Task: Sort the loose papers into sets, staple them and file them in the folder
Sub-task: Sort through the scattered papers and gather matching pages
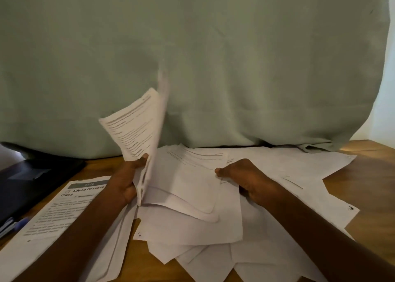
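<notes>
The left hand (126,180) holds a bundle of printed sheets (136,127) upright above the table (367,174), its thumb pressed on the printed face and its fingers curled round the lower edge, so the grip is closed on that bundle; the top of the bundle is blurred. The right hand (245,178) rests low on the heap of loose papers (192,221), its thumb and fingers pinching the edge of a single sheet (196,164) that lies curled on the heap between the two hands. The loose papers spread across the middle and right of the table, overlapping at odd angles, most of them showing blank sides. To the left, under the left forearm, lies a printed page headed "Clean Glasses Case" (64,209). Beyond it, at the left edge, sits a dark folder (32,179), with a blue pen (21,220) just beside its near corner. A pale green cloth (213,57) hangs behind the table.
</notes>
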Demonstrator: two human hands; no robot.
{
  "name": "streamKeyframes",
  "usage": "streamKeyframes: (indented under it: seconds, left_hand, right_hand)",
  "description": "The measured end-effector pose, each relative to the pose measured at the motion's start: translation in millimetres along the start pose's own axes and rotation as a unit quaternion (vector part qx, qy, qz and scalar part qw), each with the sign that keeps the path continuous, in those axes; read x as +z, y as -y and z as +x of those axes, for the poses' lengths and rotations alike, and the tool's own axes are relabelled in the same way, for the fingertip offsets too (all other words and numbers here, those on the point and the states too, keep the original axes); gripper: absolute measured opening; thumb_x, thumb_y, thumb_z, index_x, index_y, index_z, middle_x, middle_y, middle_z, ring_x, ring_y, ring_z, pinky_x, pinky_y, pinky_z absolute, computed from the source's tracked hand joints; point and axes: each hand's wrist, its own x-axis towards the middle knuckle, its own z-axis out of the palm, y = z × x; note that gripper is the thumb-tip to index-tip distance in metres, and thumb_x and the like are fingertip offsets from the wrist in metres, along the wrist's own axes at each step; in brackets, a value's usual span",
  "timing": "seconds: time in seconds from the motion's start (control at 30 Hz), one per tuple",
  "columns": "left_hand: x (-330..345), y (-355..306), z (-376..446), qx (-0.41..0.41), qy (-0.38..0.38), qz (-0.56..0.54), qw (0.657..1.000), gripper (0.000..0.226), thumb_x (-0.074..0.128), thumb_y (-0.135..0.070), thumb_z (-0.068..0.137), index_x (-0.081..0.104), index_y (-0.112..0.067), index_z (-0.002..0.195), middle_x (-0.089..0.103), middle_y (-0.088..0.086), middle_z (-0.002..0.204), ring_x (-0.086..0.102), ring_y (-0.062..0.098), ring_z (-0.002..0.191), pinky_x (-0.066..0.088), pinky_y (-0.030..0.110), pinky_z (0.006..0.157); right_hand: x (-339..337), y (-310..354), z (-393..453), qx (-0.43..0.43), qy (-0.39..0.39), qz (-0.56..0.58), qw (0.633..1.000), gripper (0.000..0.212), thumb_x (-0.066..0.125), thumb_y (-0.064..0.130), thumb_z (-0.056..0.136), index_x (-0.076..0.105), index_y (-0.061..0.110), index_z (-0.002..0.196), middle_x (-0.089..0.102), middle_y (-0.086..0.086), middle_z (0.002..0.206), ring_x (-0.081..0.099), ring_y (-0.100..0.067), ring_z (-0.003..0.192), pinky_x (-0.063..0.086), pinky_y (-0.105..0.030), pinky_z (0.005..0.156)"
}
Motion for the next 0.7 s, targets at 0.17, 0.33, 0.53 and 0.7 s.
streamKeyframes:
  seconds: [0.17,0.33,0.53,0.7]
  left_hand:
    - [-6.8,-2.9,-2.0,0.051,-0.009,0.081,0.995,0.044,0.079,-0.014,0.088,0.067,-0.009,0.13,0.072,0.012,0.124,0.068,0.032,0.115,0.055,0.045,0.099]
    - [-5.9,-5.8,-7.5,0.034,0.041,0.181,0.982,0.047,0.082,-0.008,0.084,0.069,-0.011,0.129,0.073,0.009,0.124,0.067,0.03,0.117,0.052,0.044,0.104]
    - [-7.8,-15.6,-5.9,-0.026,0.156,0.148,0.976,0.054,0.076,-0.003,0.087,0.063,-0.014,0.138,0.071,0.009,0.131,0.065,0.033,0.125,0.046,0.048,0.113]
    - [-7.3,-12.6,-3.0,0.017,0.153,0.119,0.981,0.058,0.075,0.0,0.085,0.062,-0.013,0.14,0.069,0.01,0.134,0.064,0.033,0.125,0.043,0.051,0.115]
  right_hand:
    - [-5.8,-0.2,0.8,0.007,-0.005,0.086,0.996,0.028,0.076,0.006,0.09,0.069,-0.002,0.117,0.073,-0.019,0.11,0.071,-0.033,0.1,0.063,-0.038,0.076]
    - [-6.0,-4.5,0.6,-0.033,-0.018,0.132,0.991,0.026,0.07,-0.012,0.084,0.073,-0.002,0.108,0.078,-0.017,0.094,0.074,-0.037,0.093,0.063,-0.045,0.081]
    - [-4.2,5.0,-0.8,-0.163,0.007,0.136,0.977,0.056,0.078,-0.014,0.078,0.065,0.016,0.124,0.077,-0.007,0.112,0.073,-0.025,0.104,0.06,-0.045,0.094]
    - [-2.9,8.4,-0.6,-0.264,0.019,0.12,0.957,0.06,0.083,0.0,0.079,0.06,0.028,0.128,0.077,0.01,0.107,0.073,-0.008,0.1,0.06,-0.023,0.079]
